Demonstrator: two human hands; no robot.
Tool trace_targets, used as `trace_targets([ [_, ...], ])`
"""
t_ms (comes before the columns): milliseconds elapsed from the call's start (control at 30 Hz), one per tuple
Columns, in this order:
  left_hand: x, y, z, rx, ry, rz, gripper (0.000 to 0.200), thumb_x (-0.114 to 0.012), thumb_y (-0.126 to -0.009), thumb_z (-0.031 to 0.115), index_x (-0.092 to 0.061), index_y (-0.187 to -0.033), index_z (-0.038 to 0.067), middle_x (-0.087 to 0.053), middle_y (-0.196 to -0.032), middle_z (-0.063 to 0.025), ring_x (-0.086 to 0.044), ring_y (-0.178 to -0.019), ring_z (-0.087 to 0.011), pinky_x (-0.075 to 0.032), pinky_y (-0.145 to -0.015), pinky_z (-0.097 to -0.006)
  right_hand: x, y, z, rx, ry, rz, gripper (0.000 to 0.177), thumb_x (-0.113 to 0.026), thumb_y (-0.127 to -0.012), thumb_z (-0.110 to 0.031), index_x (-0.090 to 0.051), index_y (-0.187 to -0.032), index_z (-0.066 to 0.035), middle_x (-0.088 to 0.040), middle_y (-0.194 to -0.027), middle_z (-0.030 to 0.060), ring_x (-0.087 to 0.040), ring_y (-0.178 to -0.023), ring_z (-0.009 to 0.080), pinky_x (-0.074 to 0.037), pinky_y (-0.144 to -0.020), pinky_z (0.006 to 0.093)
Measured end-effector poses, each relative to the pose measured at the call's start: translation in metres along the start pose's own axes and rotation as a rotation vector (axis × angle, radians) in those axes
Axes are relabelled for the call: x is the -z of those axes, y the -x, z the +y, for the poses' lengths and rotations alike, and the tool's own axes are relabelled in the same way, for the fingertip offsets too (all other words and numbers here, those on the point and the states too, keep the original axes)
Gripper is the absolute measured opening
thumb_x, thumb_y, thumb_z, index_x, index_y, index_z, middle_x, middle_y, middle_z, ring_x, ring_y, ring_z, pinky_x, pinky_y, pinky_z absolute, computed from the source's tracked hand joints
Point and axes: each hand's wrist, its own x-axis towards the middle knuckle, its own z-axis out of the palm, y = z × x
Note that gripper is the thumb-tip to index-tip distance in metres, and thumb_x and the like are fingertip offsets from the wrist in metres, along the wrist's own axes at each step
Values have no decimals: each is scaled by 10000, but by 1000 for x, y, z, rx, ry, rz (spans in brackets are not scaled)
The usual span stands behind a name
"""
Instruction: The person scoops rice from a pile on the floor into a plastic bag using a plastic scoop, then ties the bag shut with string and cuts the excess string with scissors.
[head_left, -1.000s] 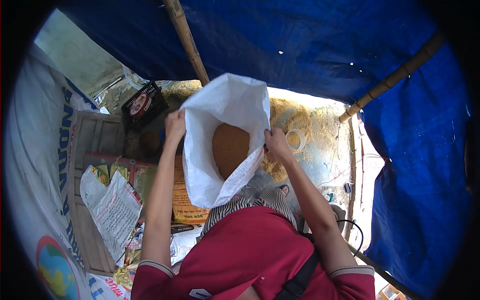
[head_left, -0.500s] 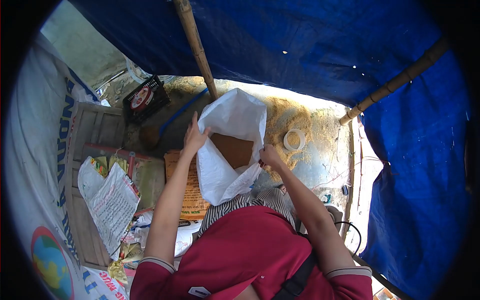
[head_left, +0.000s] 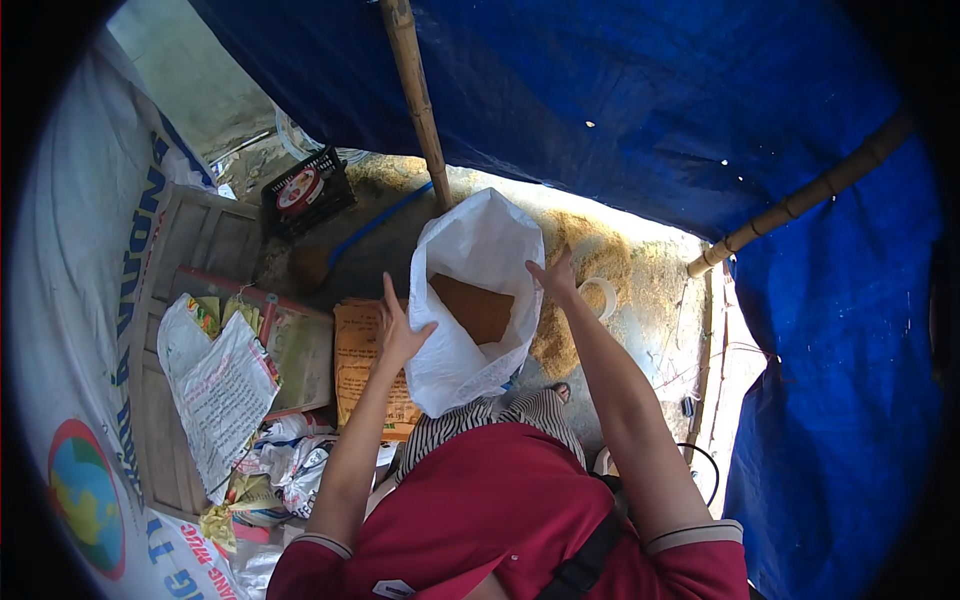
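Observation:
A white woven sack (head_left: 455, 350) stands open-mouthed in front of my body, with brown material (head_left: 475, 308) visible inside. At the sack's left side is my left hand (head_left: 398, 330), its fingers spread and its thumb against the outside. My right hand (head_left: 556, 275) is at the right rim, fingers apart and thumb near the edge. Neither hand is closed round the sack. Right of the sack, a white ring-shaped container (head_left: 600, 298) sits among scattered yellowish grains (head_left: 560, 345) on the floor.
Behind the sack stands a bamboo pole (head_left: 415, 95) before a blue tarp (head_left: 620, 70). A black crate (head_left: 308, 195) and a blue-handled broom (head_left: 375, 218) lie at the upper left. Orange printed bags (head_left: 360, 365) and a crumpled white sack (head_left: 222, 395) are left.
My right hand has let go of the sack's right rim, opened and moved up. My left hand has moved down along the left side. The view has shifted slightly.

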Motion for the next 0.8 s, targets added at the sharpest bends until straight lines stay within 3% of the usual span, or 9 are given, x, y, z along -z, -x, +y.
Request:
trace_targets([
  [33,0,6,-8,5,-2,2,969,-674,-688,68,-9,-1393,41,-340,-1321,-288,-382,-1193,-415,-352,-969,-419,0,5,1,-28,54,-23,1029,-705,-643,-471,-162,-1344,50,-345,-1309,291,-374,-1220,366,-367,-976,366],
  [100,1,18,-39,346,-82,-461,863,-671,-689,121,-150,-1367,3,-426,-1243,-282,-440,-1129,-418,-367,-953,-415,-4,8,7,-53,114,-53,897,-695,-657,-405,-296,-1311,60,-437,-1249,289,-436,-1180,359,-400,-942,370],
  [167,-7,27,-72,253,32,-557,597,-598,-740,120,-358,-1262,-42,-509,-1147,-261,-506,-1059,-377,-386,-923,-391,-16,-1,19,-38,248,-247,522,-585,-705,-274,-529,-1088,76,-581,-1024,285,-560,-1018,363,-447,-844,398],
  [267,-22,16,-85,461,415,-265,379,-504,-785,78,-480,-1135,-66,-573,-1052,-213,-554,-977,-305,-409,-872,-359,-13,8,14,120,95,-28,360,-492,-735,-201,-576,-919,96,-608,-865,290,-598,-899,386,-444,-784,441],
  [367,14,-33,-36,412,577,-4,306,-440,-800,60,-540,-1069,-47,-611,-913,-156,-561,-822,-203,-432,-759,-319,28,23,-37,239,93,-21,342,-458,-761,-187,-568,-919,95,-606,-847,274,-611,-845,357,-452,-750,424],
  [433,31,-67,-22,202,513,9,302,-437,-790,82,-547,-1036,-55,-610,-850,-140,-550,-761,-189,-434,-700,-312,48,25,-65,257,53,-9,338,-461,-763,-182,-568,-929,92,-609,-836,253,-611,-815,327,-457,-731,405],
  [600,99,-100,52,143,520,-41,275,-462,-773,134,-558,-936,-66,-574,-708,-137,-505,-665,-177,-411,-638,-320,102,57,-117,329,-152,-17,310,-474,-757,-179,-573,-906,74,-595,-812,277,-601,-763,364,-458,-707,406],
  [633,98,-106,50,146,518,-49,275,-462,-773,134,-558,-936,-66,-574,-708,-137,-505,-665,-177,-411,-638,-320,109,63,-121,261,-201,-78,329,-480,-754,-164,-573,-962,73,-610,-841,224,-604,-758,299,-467,-700,367],
  [800,33,-111,-20,-76,-52,-107,319,-505,-772,179,-568,-987,-47,-608,-904,-254,-588,-858,-362,-434,-760,-399,57,46,-56,172,-164,-207,417,-487,-748,-119,-506,-1117,74,-616,-838,177,-613,-687,223,-503,-594,322],
])
